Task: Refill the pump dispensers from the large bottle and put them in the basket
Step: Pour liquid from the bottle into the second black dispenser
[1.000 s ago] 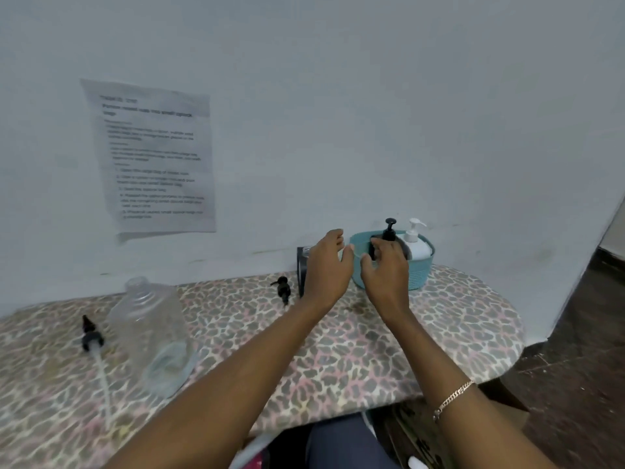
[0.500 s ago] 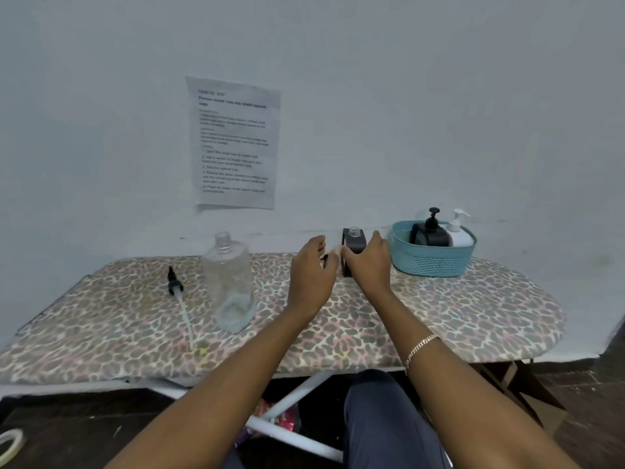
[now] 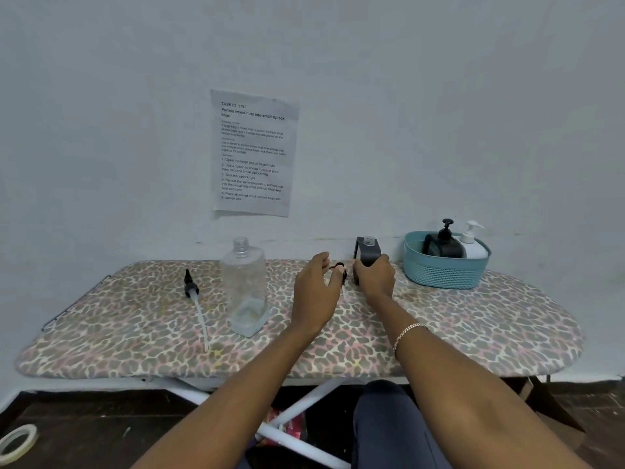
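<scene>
**A:** Where is the dispenser, and how is it held?

**B:** The dark dispenser (image 3: 368, 253) is clasped low on its body by the right hand (image 3: 375, 282). It is kept upright on the ironing board (image 3: 473, 319), with its neck uncapped. Just left of that hand, a small pump (image 3: 340, 268) is met by the fingertips of the left hand (image 3: 316, 287). Whether it is pinched or only touched cannot be told.

**A:** How is it expected to handle?

**B:** A stiff plastic body is judged, light if empty and perhaps slick with soap. A hold round the middle is advised, with the open neck kept level. The pump is best taken by its collar, since its thin tube is likely to bend and drip.

**A:** What is found around the hands?

**B:** Left of the left hand, the large bottle (image 3: 245, 286) stands uncapped and nearly drained. Beyond it a second pump (image 3: 191, 287) is laid flat with its long tube. Right of the right hand, the basket (image 3: 443, 275) is occupied by a black dispenser (image 3: 443, 243) and a white dispenser (image 3: 471, 247). Little room is left there, so these could be knocked.
</scene>
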